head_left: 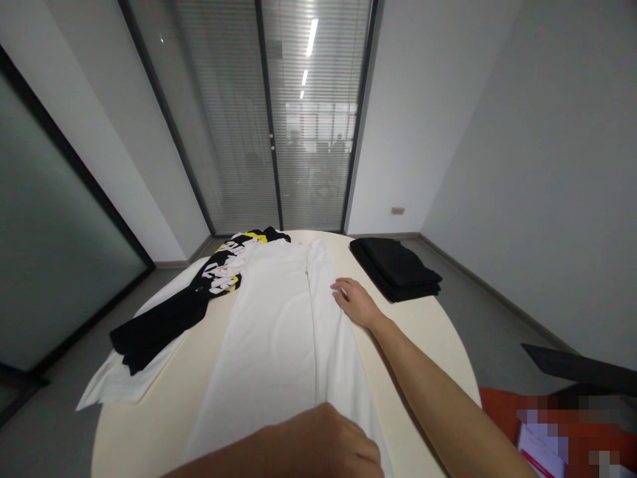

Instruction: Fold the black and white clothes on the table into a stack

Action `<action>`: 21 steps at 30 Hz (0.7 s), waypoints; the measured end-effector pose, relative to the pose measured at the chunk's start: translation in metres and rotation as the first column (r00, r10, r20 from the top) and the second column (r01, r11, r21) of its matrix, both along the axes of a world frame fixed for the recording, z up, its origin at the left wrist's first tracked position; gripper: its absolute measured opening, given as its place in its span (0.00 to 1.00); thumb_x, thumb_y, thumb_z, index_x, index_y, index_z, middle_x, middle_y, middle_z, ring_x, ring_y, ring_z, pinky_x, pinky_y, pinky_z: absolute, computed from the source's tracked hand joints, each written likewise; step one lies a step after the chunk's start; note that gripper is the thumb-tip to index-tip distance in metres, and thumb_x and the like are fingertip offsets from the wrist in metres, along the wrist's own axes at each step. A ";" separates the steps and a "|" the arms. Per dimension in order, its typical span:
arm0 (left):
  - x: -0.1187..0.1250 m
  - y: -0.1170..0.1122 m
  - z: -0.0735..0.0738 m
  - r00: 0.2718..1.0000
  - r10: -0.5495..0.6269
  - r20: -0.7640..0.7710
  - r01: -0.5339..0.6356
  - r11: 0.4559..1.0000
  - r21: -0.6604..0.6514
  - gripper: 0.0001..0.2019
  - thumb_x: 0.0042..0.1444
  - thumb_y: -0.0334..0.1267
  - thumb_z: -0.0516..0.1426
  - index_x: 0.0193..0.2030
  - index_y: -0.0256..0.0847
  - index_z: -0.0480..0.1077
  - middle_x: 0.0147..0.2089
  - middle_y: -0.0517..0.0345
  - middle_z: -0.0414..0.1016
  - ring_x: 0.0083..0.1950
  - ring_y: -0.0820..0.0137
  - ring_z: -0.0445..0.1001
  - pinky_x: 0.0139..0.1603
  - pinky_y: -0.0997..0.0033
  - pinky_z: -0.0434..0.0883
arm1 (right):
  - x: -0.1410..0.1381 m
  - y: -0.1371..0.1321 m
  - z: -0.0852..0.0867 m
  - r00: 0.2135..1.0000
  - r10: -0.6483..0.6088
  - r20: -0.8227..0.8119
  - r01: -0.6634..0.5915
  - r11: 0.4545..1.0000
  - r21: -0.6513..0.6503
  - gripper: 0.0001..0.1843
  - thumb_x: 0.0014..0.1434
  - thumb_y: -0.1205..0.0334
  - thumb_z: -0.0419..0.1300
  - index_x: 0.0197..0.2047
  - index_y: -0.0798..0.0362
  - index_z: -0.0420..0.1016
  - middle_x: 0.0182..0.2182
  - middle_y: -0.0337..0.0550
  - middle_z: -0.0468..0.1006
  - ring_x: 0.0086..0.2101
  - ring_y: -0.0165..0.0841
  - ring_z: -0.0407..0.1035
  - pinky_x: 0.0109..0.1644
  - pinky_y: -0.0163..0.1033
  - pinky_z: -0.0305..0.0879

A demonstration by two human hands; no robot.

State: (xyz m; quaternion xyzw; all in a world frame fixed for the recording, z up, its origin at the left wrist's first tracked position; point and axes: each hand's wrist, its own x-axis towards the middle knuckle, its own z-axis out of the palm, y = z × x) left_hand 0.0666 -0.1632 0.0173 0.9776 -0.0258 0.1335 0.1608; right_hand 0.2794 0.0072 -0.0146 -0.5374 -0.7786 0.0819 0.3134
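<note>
A long white shirt lies spread on the round table, its right side folded inward in a lengthwise strip. My right hand rests at that strip's outer edge, fingers a little bent and apart, thumb towards the cloth. Low in the picture my left hand crosses over the shirt's near part, back of the hand up. Its fingers curl down at the folded strip and look closed on the fabric; the fingertips are hidden.
A folded black stack of cloth sits at the table's far right. On the left lie a black garment with white and yellow print and white cloth hanging past the edge. The pale tabletop has a curved rim. A red seat stands at right.
</note>
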 end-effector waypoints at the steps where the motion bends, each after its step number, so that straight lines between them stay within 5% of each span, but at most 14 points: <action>1: -0.001 0.001 0.002 1.000 0.007 -0.003 -0.007 1.000 -0.023 0.05 0.67 0.38 0.56 0.39 0.44 0.68 0.35 0.65 0.74 0.35 0.75 0.71 0.32 0.72 0.64 | 0.000 0.000 0.000 1.000 0.002 -0.002 -0.002 1.000 0.000 0.15 0.66 0.60 0.55 0.51 0.52 0.78 0.55 0.50 0.76 0.56 0.41 0.69 0.64 0.47 0.61; 11: -0.001 0.003 0.015 0.995 0.032 -0.089 -0.036 0.999 -0.037 0.04 0.62 0.33 0.60 0.37 0.43 0.67 0.35 0.67 0.74 0.34 0.75 0.70 0.32 0.73 0.64 | 0.001 0.001 -0.001 1.000 0.019 -0.011 -0.019 1.000 0.003 0.14 0.65 0.61 0.56 0.51 0.52 0.78 0.53 0.51 0.77 0.56 0.42 0.69 0.63 0.49 0.62; 21: 0.015 -0.018 0.000 0.988 0.146 0.051 -0.155 0.937 0.314 0.11 0.68 0.41 0.56 0.34 0.41 0.65 0.30 0.65 0.68 0.29 0.74 0.64 0.20 0.70 0.54 | 0.001 0.000 0.000 1.000 0.019 -0.011 -0.019 1.000 0.006 0.14 0.65 0.62 0.56 0.51 0.53 0.78 0.52 0.50 0.78 0.55 0.41 0.69 0.63 0.47 0.62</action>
